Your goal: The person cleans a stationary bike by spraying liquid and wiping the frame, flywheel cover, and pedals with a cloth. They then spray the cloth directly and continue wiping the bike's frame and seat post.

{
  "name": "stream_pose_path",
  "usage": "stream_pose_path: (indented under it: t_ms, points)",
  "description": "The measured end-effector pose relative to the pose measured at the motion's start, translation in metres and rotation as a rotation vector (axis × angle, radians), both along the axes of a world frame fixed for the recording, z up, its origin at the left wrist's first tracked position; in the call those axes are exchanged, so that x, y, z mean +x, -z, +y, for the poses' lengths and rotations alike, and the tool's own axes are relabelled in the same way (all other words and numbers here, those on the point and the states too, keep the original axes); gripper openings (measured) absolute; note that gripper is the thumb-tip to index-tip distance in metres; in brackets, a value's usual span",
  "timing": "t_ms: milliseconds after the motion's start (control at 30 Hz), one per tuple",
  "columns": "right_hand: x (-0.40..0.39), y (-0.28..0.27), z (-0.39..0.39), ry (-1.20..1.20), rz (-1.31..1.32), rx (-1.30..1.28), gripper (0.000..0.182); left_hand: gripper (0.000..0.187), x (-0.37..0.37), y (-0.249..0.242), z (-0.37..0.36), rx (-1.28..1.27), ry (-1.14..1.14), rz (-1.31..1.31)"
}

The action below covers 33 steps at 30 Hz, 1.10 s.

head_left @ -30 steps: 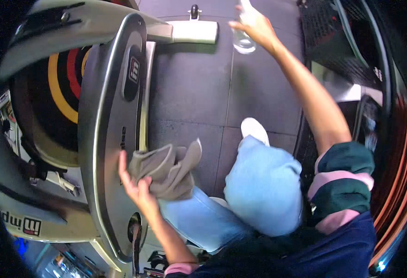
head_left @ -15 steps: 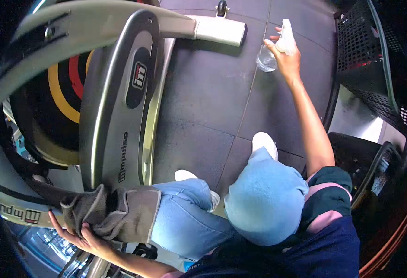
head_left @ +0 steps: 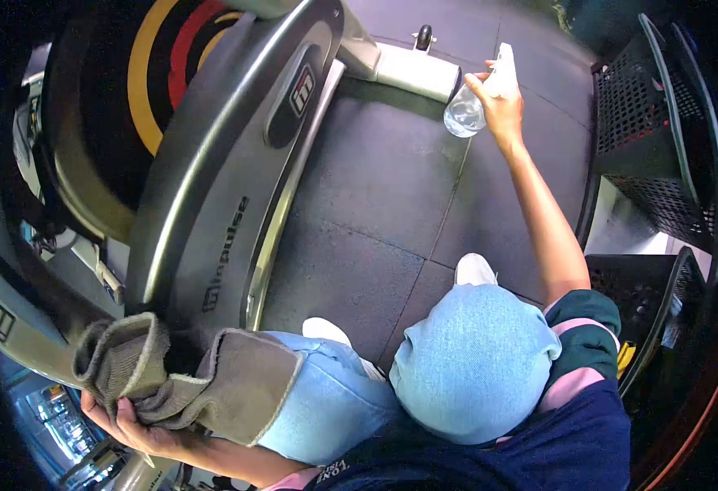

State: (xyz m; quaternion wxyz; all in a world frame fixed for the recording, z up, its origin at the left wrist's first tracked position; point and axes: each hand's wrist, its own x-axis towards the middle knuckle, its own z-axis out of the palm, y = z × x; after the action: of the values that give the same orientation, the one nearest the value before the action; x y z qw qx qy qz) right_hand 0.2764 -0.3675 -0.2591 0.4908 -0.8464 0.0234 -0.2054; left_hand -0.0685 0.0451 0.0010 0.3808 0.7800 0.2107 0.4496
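A clear spray bottle [head_left: 462, 114] with a white trigger head is held out over the dark floor by my right hand [head_left: 502, 102], its fingers wrapped round the neck. Liquid shows inside the bottle. At lower left, my left hand [head_left: 142, 430] grips a grey-brown cloth [head_left: 249, 380]. The cloth is bunched over the fingers and drapes across my forearm, beside my jeans-covered knee. Part of that hand is hidden under the cloth. Just beyond the cloth stands the grey frame of an exercise machine [head_left: 220, 196] marked "impulse".
Black perforated baskets [head_left: 633, 106] stand on the right, with a lower black bin [head_left: 641, 286] closer to me. The machine's light foot bar [head_left: 416, 72] and a small wheel [head_left: 424, 37] lie ahead. A yellow and red ringed disc [head_left: 142, 90] is at upper left.
The view has shifted, so the machine sits farther right. My left hand has lifted the cloth slightly, its fingers now curled closer around it. The spray bottle stays in my right hand.
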Motion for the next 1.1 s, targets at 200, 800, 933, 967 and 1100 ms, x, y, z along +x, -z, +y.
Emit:
stream_pose_path:
  t_ms: [200,800,933,967,1100]
  points:
    - [0.01,0.01,0.015,-0.038,-0.076,-0.084,0.056,0.045,-0.011,0.002,0.006,0.149,-0.053,-0.067]
    - [0.025,-0.115,0.051,-0.171,-0.157,-0.175,0.053,0.024,-0.042,0.041,-0.014,0.232,0.21,0.085]
    - [-0.015,-0.172,0.042,-0.174,-0.263,-0.107,0.056,0.023,-0.014,-0.006,0.067,0.12,0.052,-0.222]
    - [-0.022,-0.186,0.038,-0.179,-0.284,-0.09,0.057,0.024,-0.014,-0.015,0.084,0.144,0.042,-0.286]
    - [-0.05,-0.222,0.005,-0.19,-0.362,-0.059,0.06,0.014,-0.026,-0.002,0.102,1.044,-0.055,-0.147]
